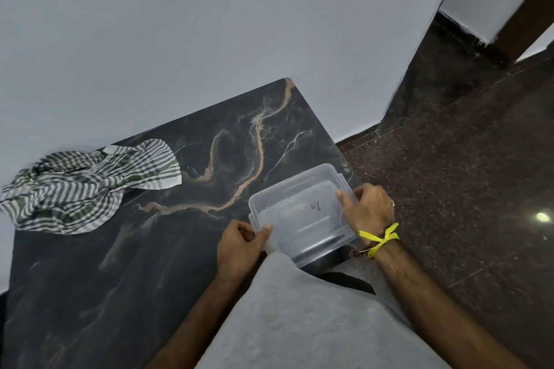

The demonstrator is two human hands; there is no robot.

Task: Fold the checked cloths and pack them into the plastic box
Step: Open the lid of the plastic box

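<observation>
Gripping a clear plastic box (299,213) at the near right corner of a dark marble-patterned table (90,293), the left hand (239,246) and right hand (367,208) curl around its opposite ends. Crumpled checked cloths (81,186) lie well apart, by the wall.

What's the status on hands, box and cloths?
Both hands, left and right, grip plastic box, lid on. Checked cloths unfolded, crumpled far left. Nothing in between.

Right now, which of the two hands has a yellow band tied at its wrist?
The right hand, gripping the right end of the plastic box, has the yellow band knotted at its wrist. The left hand, gripping the box's left end, has a bare wrist.
</observation>
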